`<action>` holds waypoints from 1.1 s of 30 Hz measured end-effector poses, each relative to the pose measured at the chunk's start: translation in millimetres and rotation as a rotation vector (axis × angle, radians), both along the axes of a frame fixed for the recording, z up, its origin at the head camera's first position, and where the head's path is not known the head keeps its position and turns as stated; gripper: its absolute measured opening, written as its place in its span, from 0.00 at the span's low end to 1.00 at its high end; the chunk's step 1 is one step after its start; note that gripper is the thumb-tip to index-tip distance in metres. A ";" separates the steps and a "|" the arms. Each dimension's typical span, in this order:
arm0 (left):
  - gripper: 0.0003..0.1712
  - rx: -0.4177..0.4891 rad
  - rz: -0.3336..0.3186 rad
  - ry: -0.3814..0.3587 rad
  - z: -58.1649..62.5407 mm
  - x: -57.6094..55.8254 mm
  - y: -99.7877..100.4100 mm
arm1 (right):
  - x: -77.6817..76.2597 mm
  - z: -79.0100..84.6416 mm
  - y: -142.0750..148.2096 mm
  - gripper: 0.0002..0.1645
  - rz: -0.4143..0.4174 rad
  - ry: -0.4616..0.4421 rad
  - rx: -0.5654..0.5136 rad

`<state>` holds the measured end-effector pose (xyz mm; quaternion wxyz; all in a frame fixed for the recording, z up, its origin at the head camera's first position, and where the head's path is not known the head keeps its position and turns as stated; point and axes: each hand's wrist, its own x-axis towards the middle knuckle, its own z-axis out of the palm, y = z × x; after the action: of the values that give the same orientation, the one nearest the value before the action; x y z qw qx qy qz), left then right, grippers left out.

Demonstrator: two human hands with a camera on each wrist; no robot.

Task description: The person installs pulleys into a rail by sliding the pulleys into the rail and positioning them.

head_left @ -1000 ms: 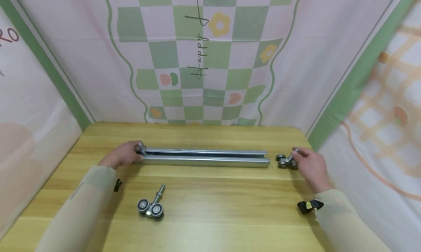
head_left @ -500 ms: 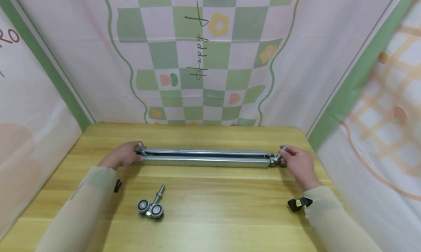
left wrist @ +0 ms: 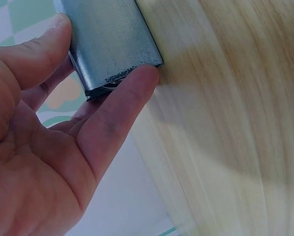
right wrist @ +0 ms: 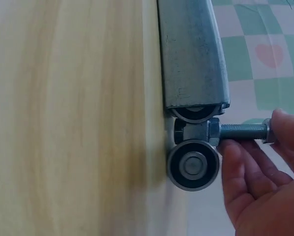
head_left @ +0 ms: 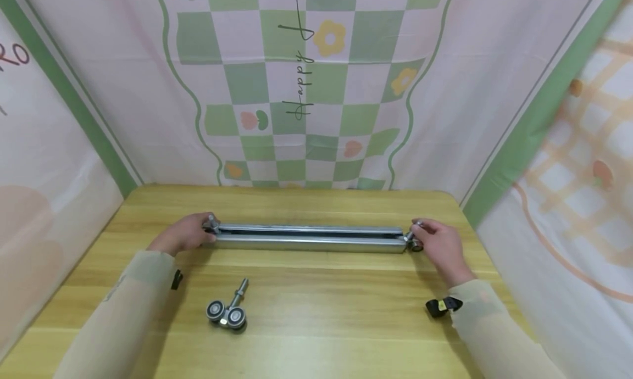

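Note:
A grey metal channel rail lies crosswise on the table, its slot facing up. My left hand grips its left end, thumb on the side wall and a finger against the end edge. A bolt tip stands up beside those fingers; what lies below it is hidden. At the other end, my right hand pinches the bolt of a roller trolley. One wheel pair is partly inside the rail's opening, while the other pair remains outside.
A second roller trolley lies on the front left of the wooden table, bolt pointing up and back. Patterned cloth hangs behind the table and along both sides.
My right hand has moved left with the roller trolley, from apart from the rail to its front wheels entering the right end. The left hand and rail stay put.

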<state>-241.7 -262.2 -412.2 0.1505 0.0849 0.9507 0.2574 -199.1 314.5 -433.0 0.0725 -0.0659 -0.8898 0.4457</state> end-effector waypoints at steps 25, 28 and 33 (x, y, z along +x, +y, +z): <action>0.17 0.002 0.004 -0.004 1.0 0.6 0.0 | -4.8 22.5 -40.7 0.14 0.055 0.115 0.206; 0.18 -0.002 0.002 -0.004 0.6 0.2 0.6 | -7.6 22.2 -48.3 0.12 0.069 0.108 0.210; 0.18 0.003 0.008 -0.004 1.5 1.1 0.9 | -11.8 20.9 -57.7 0.10 0.084 0.096 0.192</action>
<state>-240.6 -261.2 -410.6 0.1510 0.0808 0.9504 0.2597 -210.9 256.8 -412.1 0.1023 0.0000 -0.9259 0.3636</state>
